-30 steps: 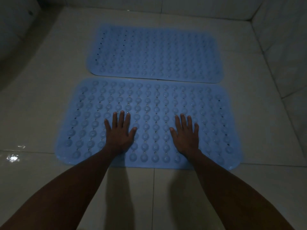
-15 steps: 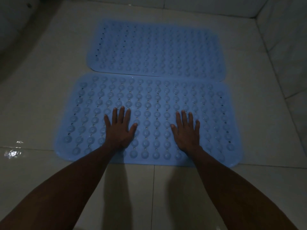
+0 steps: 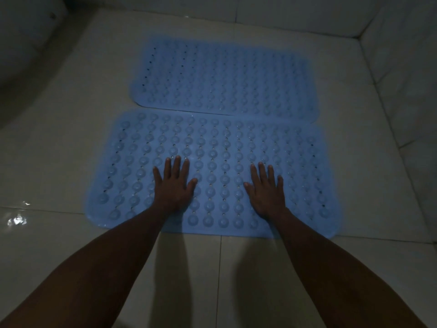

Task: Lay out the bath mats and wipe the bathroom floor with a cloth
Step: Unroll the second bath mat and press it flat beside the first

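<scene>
Two blue rubber bath mats lie flat on the tiled floor, one behind the other. The near mat (image 3: 212, 143) shows rows of round suction cups facing up. The far mat (image 3: 224, 79) lies just beyond it, and their long edges touch or slightly overlap. My left hand (image 3: 173, 185) rests palm down on the near mat, fingers spread. Farther right on the same mat, my right hand (image 3: 266, 188) lies flat the same way. Neither hand holds anything. No cloth is in view.
The pale tiled floor (image 3: 71, 150) is dim, with a wet shine at the left (image 3: 16, 218). Tiled walls rise at the back (image 3: 283, 17) and the right (image 3: 406, 79). A dark curved fixture (image 3: 26, 43) stands at the far left.
Both hands have stayed pressed flat on the near mat. The near mat has slid slightly away from me until it meets the far mat's edge.
</scene>
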